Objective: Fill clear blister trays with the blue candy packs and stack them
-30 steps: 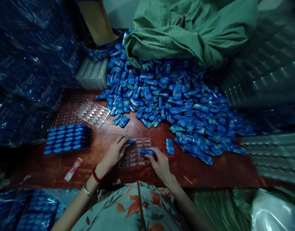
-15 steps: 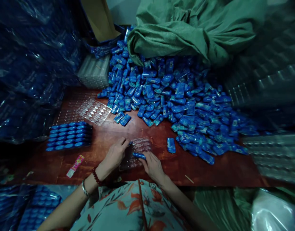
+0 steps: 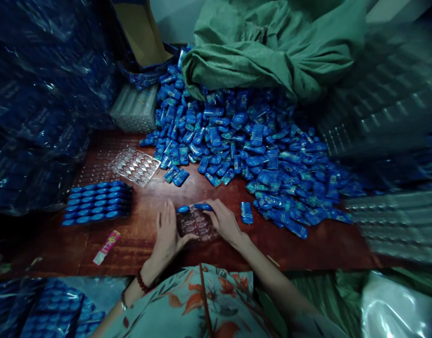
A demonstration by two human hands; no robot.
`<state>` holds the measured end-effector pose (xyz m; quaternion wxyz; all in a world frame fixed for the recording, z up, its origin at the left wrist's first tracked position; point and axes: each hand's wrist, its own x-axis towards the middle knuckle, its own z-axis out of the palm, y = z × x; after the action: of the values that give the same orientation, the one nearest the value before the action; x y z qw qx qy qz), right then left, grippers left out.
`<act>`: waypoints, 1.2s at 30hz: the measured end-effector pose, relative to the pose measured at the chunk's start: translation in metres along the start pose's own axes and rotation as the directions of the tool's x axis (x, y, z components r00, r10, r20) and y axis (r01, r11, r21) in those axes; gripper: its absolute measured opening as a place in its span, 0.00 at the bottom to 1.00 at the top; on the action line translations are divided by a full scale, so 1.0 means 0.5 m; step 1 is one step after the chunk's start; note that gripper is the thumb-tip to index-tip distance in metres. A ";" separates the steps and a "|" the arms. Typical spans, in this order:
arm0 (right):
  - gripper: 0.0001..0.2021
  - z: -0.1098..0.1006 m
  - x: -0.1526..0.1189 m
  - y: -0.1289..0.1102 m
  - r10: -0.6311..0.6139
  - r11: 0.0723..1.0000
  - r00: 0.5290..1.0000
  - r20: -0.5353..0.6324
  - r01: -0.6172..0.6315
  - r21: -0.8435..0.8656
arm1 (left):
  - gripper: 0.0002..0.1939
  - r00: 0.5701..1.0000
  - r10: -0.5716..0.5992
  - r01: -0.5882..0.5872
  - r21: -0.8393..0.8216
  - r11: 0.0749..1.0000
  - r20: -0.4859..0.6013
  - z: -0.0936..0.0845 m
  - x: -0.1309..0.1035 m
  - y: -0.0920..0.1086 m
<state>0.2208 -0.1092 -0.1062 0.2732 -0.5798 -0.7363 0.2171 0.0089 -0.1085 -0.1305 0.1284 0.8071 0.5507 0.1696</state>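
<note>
A clear plastic tray with moulded hollows (image 3: pixel 198 226) lies flat on the brown table near its front edge. One blue packet (image 3: pixel 182 209) rests in its back left corner. My left hand (image 3: pixel 167 233) lies along the tray's left side, fingers spread, thumb on the front edge. The fingers of my right hand (image 3: pixel 223 220) are closed on a second blue packet (image 3: pixel 203 206) at the tray's back right. A single blue packet (image 3: pixel 247 212) lies just right of my right hand.
A large heap of blue packets (image 3: pixel 258 155) spreads behind, under a green cloth sack (image 3: pixel 244 61). Filled trays (image 3: pixel 96 202) are stacked left, near a pink and yellow strip (image 3: pixel 109 244). Empty clear trays (image 3: pixel 136 164) lie beyond. More tray stacks (image 3: pixel 388 225) stand right.
My left hand has opened and moved down along the tray's left side, uncovering a packet at the back left. My right hand has moved its packet to the back edge. The view has shifted slightly.
</note>
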 end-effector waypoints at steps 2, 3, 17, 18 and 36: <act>0.12 -0.017 0.032 0.002 -0.084 0.983 0.982 0.169 0.109 -0.148 | 0.60 0.996 -0.035 0.036 -0.012 0.999 0.083 0.023 -0.019 0.000; 0.13 -0.025 0.045 0.000 -0.104 0.963 0.965 0.242 0.158 -0.219 | 0.59 0.992 -0.046 0.049 -0.023 0.999 0.119 0.030 -0.024 -0.002; 0.15 -0.023 0.043 -0.055 0.016 0.871 0.977 0.215 0.092 -0.482 | 0.62 0.985 -0.042 0.073 -0.186 0.980 0.168 0.057 -0.011 -0.027; 0.17 -0.029 0.018 -0.039 0.035 0.880 0.989 0.146 0.038 -0.474 | 0.61 0.987 -0.049 0.084 -0.236 0.968 0.151 0.047 -0.008 -0.028; 0.22 -0.025 -0.125 0.091 0.231 0.928 0.908 -0.350 -0.314 -0.201 | 0.12 0.996 0.093 -0.093 -0.065 0.994 0.005 -0.017 0.244 -0.071</act>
<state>0.2735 -0.1594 -0.1352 0.2797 -0.7352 -0.6145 0.0607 0.0163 0.0182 -0.1207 0.1487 0.8280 0.5062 0.1900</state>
